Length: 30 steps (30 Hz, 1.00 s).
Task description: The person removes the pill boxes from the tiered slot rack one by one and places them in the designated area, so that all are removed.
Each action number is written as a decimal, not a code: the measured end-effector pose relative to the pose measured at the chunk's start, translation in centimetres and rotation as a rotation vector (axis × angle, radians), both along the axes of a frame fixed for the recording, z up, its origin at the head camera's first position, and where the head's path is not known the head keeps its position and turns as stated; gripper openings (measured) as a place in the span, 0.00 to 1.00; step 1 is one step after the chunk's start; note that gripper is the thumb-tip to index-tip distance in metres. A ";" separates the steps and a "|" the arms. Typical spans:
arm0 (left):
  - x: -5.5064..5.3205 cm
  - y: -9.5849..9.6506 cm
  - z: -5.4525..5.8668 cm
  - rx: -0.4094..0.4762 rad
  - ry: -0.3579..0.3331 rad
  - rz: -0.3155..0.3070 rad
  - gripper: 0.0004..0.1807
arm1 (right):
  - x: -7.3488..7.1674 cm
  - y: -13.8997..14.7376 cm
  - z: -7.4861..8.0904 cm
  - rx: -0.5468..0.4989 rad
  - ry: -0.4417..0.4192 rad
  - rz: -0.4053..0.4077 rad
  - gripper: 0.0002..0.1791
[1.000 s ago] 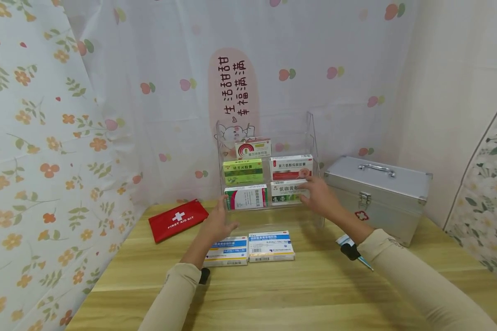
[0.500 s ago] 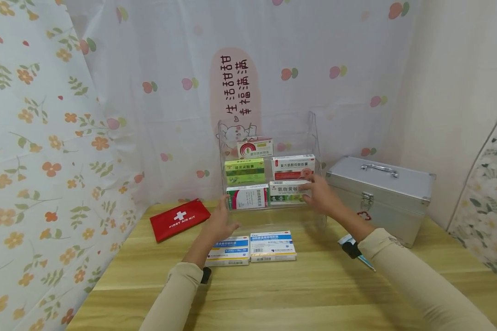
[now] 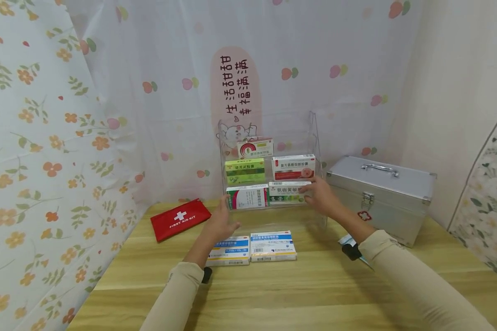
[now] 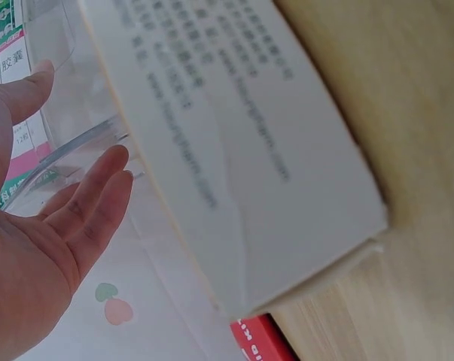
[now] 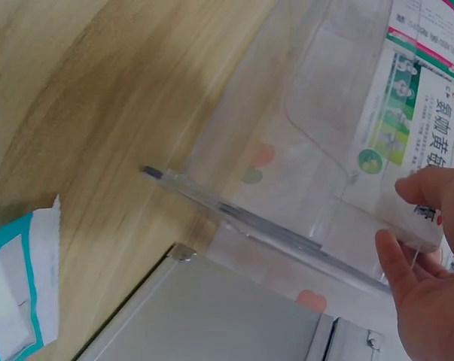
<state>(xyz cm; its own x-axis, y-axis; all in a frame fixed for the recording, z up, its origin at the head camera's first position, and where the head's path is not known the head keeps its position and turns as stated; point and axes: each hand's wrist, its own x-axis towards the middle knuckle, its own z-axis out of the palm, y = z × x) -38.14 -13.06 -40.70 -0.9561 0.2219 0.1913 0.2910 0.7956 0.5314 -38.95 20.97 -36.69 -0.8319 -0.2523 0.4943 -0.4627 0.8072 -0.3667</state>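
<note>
Over at the clear acrylic display rack [image 3: 313,123], the person's right hand [image 3: 320,197] pinches the white-and-green Ankahuangmin capsule box [image 3: 285,196] by its outer end, thumb on the printed front and fingers bent round the end. That box stands face outward at the right of the rack's lowest tier, just beside the pink-and-green medicine box [image 3: 248,197]; whether the two touch I can't tell. The left hand [image 3: 217,225] is at the rack's left side, thumb and relaxed fingers spread apart; it seems there to steady the rack, though how firmly it presses doesn't show. I'd take the step as seating the box squarely: keep its base down behind the rack's front lip, line its face up with its neighbour, and loosen the thumb first so the box isn't dragged forward. The red-and-white capsule box [image 3: 293,168] on the tier above sits close over the knuckles, so lifting the hand straight up could nudge it. To the right of the rack, the silver first-aid case [image 3: 377,197] stands near, and the rack's right side panel runs by the fingers, so that way looks tight. Backing out toward the person seems easier, staying above the two flat blue-and-white capsule boxes [image 3: 272,248] in front of the rack and the teal-edged packet [image 5: 23,286] to its front right.
</note>
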 end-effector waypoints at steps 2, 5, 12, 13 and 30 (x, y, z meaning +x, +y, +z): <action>0.0 -0.1 -0.1 0.000 -0.002 -0.001 0.55 | 0.0 -0.1 -0.2 -0.028 -0.024 0.004 0.10; 0.0 -0.1 -0.1 -0.007 0.000 -0.006 0.56 | 0.0 -0.1 -0.6 -0.045 -0.017 0.013 0.10; -0.2 -0.1 -0.4 0.000 0.018 -0.012 0.56 | 0.0 -0.2 -0.7 -0.105 0.016 0.014 0.11; -0.2 -0.1 -0.4 -0.001 0.022 -0.012 0.56 | 0.0 -0.1 -0.8 -0.120 0.011 0.010 0.11; -0.2 0.2 -0.3 0.012 0.000 0.025 0.56 | -0.7 -0.5 -0.8 -0.228 0.416 0.117 0.11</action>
<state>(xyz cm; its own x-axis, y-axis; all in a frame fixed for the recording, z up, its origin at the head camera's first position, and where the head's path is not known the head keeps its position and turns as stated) -38.35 -12.91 -41.02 -0.9613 0.1956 0.1940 0.2712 0.7961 0.5410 -39.69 20.50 -37.47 -0.5247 -0.1794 0.8322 -0.6903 0.6616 -0.2927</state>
